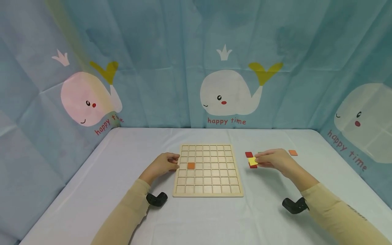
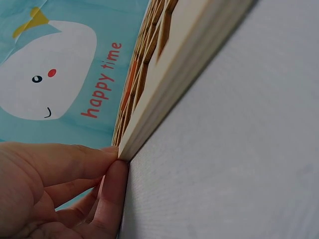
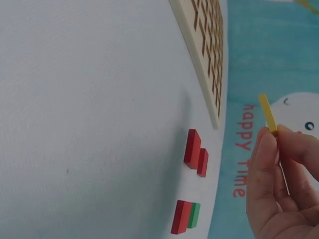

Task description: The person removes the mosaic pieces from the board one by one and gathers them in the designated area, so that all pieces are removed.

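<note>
A square wooden grid board (image 1: 208, 195) lies on the table, with one orange tile (image 1: 191, 165) in a cell on its left side. At the board's left edge, my left hand (image 1: 162, 164) pinches the rim between thumb and fingers, as the left wrist view shows. Off to the right of the board, my right hand (image 1: 277, 161) holds a thin yellow tile (image 1: 252, 161) by one end. The right wrist view shows this tile raised above the table between thumb and fingertips. Red tiles (image 1: 249, 154) lie under and beside it, one partly covered by the yellow tile.
A green tile (image 3: 194, 215) lies next to a red tile (image 3: 181, 217) in the right wrist view. Another orange tile (image 1: 293, 152) lies beyond the right hand. A white cloth (image 1: 202, 221) covers the table. Blue whale-print curtains (image 1: 171, 95) stand behind and at the sides.
</note>
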### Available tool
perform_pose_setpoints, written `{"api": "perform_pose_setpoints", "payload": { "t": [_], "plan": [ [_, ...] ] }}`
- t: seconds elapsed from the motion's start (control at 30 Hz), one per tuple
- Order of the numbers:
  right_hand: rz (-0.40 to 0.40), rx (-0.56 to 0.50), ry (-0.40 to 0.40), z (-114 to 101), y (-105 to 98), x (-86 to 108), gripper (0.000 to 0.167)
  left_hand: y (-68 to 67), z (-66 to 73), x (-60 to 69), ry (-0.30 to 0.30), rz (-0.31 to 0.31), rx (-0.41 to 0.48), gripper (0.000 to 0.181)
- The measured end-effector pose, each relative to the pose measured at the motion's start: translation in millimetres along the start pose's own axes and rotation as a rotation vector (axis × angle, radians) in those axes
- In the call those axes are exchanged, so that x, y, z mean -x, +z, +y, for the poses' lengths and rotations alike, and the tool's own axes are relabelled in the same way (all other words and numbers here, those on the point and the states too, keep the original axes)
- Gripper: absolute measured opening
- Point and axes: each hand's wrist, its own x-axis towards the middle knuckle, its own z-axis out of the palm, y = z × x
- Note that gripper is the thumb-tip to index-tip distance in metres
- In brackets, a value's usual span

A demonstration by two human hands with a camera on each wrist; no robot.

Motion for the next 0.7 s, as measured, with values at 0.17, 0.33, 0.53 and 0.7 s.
{"api": "perform_pose_setpoints", "payload": {
  "t": [0.17,0.33,0.53,0.7],
  "plan": [
    [0.005,0.005,0.025,2,-7,-0.4,0.05,-0.1,-0.4,0.5,0.006,-0.001,-0.001,0.047],
    [0.003,-0.011,0.049,6,-16,-0.2,0.053,-0.1,-0.3,1.1,0.019,0.002,0.01,0.048],
    [-0.006,0.029,0.017,14,-27,0.6,0.054,0.1,0.3,2.1,0.017,0.007,0.006,0.049],
    [-0.016,0.019,0.023,18,-35,-0.2,0.058,0.3,-0.2,2.2,0.022,0.009,0.0,0.049]
  ]
}}
